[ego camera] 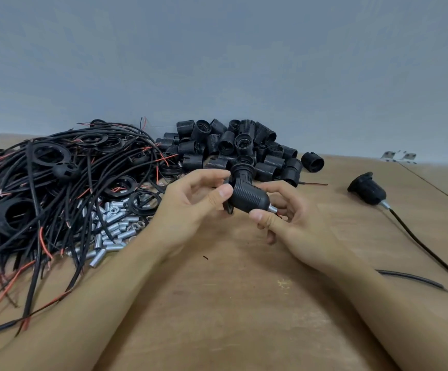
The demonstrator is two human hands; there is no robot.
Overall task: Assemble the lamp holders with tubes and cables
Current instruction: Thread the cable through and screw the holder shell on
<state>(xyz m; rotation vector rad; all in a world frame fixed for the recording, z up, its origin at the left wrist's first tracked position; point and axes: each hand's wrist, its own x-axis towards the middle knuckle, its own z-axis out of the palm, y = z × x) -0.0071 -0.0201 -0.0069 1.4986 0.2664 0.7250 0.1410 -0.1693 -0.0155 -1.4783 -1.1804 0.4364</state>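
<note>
a big tangle of cables (56,188), loose tubes (110,226) and a holder pile (238,148) awaited; left hand (190,202) and right hand (284,215) pinched one lamp holder (247,196) mid-table; a single finished unit (367,188) lay right

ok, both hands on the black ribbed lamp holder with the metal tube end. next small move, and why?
Probably set it down on the right beside the finished black holder with cable. The black ribbed lamp holder looks assembled: the left hand grips its collar end, the right hand pinches near the short silver metal tube, and red wire shows beyond it.
</note>
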